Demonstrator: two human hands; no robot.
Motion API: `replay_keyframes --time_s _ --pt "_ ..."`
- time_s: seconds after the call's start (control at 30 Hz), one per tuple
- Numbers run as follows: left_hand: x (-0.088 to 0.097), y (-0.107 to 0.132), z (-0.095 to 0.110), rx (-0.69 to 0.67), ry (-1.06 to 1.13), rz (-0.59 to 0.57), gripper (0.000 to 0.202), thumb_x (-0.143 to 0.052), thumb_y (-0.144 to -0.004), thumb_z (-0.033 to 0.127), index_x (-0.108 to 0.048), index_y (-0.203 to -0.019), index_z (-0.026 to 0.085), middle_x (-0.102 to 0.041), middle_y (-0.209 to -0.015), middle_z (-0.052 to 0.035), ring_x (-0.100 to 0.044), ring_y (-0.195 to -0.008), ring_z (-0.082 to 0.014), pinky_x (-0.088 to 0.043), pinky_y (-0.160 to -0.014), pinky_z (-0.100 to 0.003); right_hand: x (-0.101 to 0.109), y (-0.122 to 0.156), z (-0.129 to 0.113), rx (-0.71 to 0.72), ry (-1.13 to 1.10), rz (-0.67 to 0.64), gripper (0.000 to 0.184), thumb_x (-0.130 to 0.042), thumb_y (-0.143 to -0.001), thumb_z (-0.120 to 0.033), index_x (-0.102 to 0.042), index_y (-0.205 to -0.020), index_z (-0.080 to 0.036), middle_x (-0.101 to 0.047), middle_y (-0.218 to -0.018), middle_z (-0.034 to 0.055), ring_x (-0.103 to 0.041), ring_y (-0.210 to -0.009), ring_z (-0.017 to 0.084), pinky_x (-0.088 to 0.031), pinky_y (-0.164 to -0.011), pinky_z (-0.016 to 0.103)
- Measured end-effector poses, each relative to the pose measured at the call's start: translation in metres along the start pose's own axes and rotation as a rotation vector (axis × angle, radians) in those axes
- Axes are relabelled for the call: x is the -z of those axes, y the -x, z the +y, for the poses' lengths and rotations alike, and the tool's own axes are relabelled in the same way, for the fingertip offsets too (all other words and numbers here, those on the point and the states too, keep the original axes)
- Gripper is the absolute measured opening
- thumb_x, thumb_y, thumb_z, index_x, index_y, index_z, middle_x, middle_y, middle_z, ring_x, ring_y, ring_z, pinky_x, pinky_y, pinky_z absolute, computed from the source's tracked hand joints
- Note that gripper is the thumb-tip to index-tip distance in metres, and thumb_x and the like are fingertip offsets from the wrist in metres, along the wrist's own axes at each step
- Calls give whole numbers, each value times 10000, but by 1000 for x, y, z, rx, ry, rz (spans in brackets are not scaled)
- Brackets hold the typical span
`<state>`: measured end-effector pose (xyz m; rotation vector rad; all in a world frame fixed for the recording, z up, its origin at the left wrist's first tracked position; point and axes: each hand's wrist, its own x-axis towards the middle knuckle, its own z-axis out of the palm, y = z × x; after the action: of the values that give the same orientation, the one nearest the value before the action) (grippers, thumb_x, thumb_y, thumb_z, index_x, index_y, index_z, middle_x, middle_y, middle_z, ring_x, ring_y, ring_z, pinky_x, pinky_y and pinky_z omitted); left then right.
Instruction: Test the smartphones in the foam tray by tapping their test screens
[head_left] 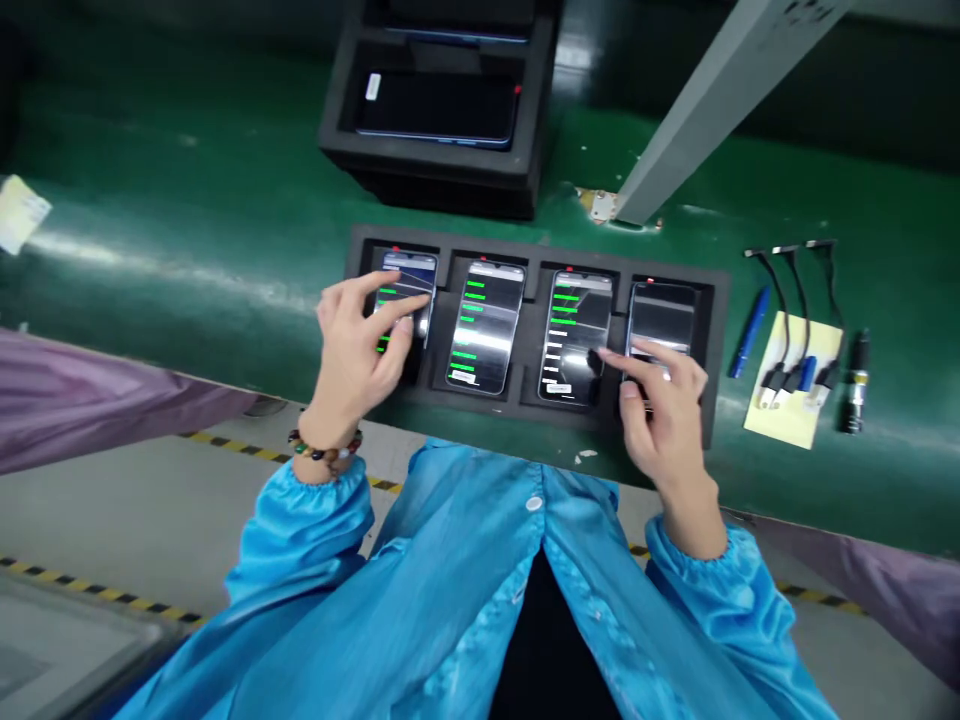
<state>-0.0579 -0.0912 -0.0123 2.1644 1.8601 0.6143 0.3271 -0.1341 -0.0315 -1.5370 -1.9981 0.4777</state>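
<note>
A black foam tray (pixel 525 390) lies before me with several smartphones set in its slots. Over the leftmost smartphone (pixel 409 262) is my left hand (pixel 360 340), its fingers spread above the lit screen. Green lines show on that phone, on the second smartphone (pixel 486 325) and on the third smartphone (pixel 574 330), which also has white lines. My right hand (pixel 667 400) has its fingers apart, the index fingertip at the lower right edge of the third phone. Its palm side partly covers the rightmost smartphone (pixel 664 305), whose screen is dark. Neither hand holds anything.
Behind the tray stands a stack of black foam trays (pixel 435 165) holding phones. A grey metal post (pixel 690 110) rises at the back. To the right lie a blue pen (pixel 750 332), short cables on a yellow paper (pixel 784 425) and a black pen-like tool (pixel 855 385).
</note>
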Motion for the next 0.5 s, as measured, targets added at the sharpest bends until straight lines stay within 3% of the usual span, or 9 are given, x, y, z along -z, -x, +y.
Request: replay_keyframes --time_s 0.1,0.23,0.37,0.5 --pt "10 18 -30 55 -9 29 359 -504 -1106 410 -825 -1263 370 -592 -1593 -79 -505 -1475 -372 -359 -1277 -671 -24 -17 -31 117 -59 -134 396 -460 -1109 -270 -687 -1430 -326 -798 -1384 71 -620 -1485 314 -398 -1223 579" --pt "6 24 -51 63 -1 -2 392 -486 -1115 460 -825 -1278 350 -552 -1640 -87 -476 -1518 -370 -349 -1299 -669 -54 -43 -61 250 -74 -302 427 -439 -1109 -212 -630 -1475 -323 -826 -1346 39 -540 -1564 309 -348 -1272 593" --pt "0 13 -60 50 7 -43 433 -451 -1121 497 -752 -1413 390 -447 -1743 -62 -384 -1606 -348 -316 -1329 -655 -65 -62 -69 191 -10 -270 431 -429 -1103 -218 -617 -1482 -303 -750 -1513 57 -492 -1592 348 -330 -1271 633" --pt "-2 6 -70 -8 55 -44 424 -435 -1131 517 -789 -1336 404 -398 -1783 -15 -365 -1631 -334 -289 -1349 -659 -65 -66 -68 191 -5 -253 399 -414 -1115 -239 -650 -1429 -301 -776 -1436 89 -527 -1564 339 -344 -1261 633"
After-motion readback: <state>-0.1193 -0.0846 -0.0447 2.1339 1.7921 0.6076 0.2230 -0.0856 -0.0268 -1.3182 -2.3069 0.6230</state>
